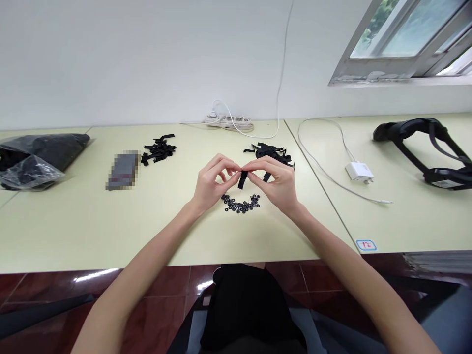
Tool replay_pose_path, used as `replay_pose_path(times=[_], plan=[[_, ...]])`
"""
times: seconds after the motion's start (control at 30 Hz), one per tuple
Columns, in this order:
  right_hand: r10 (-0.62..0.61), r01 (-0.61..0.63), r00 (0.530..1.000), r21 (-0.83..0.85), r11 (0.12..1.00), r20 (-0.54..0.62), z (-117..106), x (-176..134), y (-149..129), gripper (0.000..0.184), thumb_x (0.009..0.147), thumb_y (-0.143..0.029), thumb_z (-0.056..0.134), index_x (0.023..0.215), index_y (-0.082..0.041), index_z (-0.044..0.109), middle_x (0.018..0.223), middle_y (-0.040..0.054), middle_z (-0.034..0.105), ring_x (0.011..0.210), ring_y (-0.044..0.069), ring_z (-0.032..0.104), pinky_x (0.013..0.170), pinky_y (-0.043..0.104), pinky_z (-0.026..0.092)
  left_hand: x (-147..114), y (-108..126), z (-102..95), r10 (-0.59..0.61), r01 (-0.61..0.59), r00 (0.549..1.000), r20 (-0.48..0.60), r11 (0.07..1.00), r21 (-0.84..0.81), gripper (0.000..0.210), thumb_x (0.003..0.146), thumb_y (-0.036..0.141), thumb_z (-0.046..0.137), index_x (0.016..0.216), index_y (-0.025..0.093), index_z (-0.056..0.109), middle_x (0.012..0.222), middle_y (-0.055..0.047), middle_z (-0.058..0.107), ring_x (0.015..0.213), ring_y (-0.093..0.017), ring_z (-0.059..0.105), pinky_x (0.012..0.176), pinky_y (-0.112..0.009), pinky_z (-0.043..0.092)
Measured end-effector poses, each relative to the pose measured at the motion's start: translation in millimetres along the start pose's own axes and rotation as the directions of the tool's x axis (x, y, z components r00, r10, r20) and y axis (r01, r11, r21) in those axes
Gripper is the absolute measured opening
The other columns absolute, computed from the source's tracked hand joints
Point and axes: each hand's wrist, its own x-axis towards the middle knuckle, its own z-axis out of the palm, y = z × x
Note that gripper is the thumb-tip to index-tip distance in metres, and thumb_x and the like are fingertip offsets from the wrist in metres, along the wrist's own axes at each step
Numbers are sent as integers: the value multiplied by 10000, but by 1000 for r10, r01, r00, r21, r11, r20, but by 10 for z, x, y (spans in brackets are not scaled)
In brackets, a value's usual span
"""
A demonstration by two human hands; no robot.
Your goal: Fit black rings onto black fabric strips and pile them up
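Observation:
Between my two hands a short black fabric strip [242, 180] hangs down, pinched at its upper end. My left hand [214, 181] closes thumb and forefinger on it from the left. My right hand [276, 182] pinches it from the right, fingertips nearly meeting the left ones. Just below lie many small dark ring-shaped pieces [241, 206], scattered in a curved band on the table. Behind my right hand is a heap of black strips [271, 151], partly hidden by that hand. Another pile of black strips [158, 150] lies farther left.
A pixelated dark object [123, 169] and a black plastic bag [44, 157] lie left on the table [92, 231]. A power strip [228, 121] with a white cable stands at the wall. To the right are a white charger [359, 171] and a black headset [424, 152].

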Motion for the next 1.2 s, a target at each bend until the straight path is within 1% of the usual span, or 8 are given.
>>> replay_pose_path(times=[0.13,0.23,0.37,0.53,0.7,0.83,0.93,1.2], plan=[[-30,30,999,-19,999,-22,11,-3,-8,220,1023,-128,707,1072,-294,843,1017,18,835,933,207,785,859,400,662,8,5,-6,-7,7,1000,-21,1000,19,108,1039,247,768,1146,233,761,1045,-41,704,812,-110,677,605,-196,597],[-59,58,998,-29,998,-25,15,-12,1,205,1032,-131,709,1084,-282,838,1022,25,834,929,201,785,842,391,665,13,6,-9,21,-21,1000,-17,999,27,121,1039,211,763,1157,233,783,1021,-36,718,821,-109,685,612,-191,591],[-84,82,996,-49,995,-34,17,-26,7,193,1044,-140,702,1095,-280,825,1019,22,834,932,200,787,836,392,670,17,16,-9,91,-89,995,-46,995,53,136,1020,159,775,1135,230,789,958,-19,721,830,-113,693,598,-185,579],[-78,74,995,-64,995,-60,23,-35,3,179,1041,-136,706,1099,-275,805,977,6,834,888,191,791,817,374,679,17,33,-11,95,-91,995,-44,993,81,71,1031,174,761,1085,219,774,971,-20,720,810,-110,690,598,-194,591],[-67,62,994,-66,996,-80,36,-46,6,149,1030,-144,731,1091,-264,794,977,4,837,877,184,803,823,361,687,8,41,1,80,-74,995,-55,992,105,118,1044,211,755,1158,233,778,1032,-31,725,799,-104,681,600,-198,598],[-72,64,993,-78,995,-96,41,-57,2,146,1030,-154,729,1082,-275,791,967,-2,839,869,190,804,808,369,693,2,49,14,120,-109,989,-87,986,124,138,1034,192,767,1155,247,802,960,-22,730,837,-121,698,575,-191,579],[-85,74,991,-100,992,-104,45,-63,0,131,1029,-165,729,1064,-277,788,959,-1,842,863,198,808,793,377,699,-4,49,18,134,-120,985,-107,985,126,114,1024,181,778,1118,239,805,915,-14,726,814,-118,695,551,-187,567],[-97,82,988,-129,988,-116,62,-76,-2,114,1038,-180,722,1052,-271,789,958,-3,846,868,197,816,790,374,703,-4,37,8,156,-141,983,-93,978,155,109,1024,175,773,1112,234,794,919,-9,727,806,-117,699,555,-196,573]])
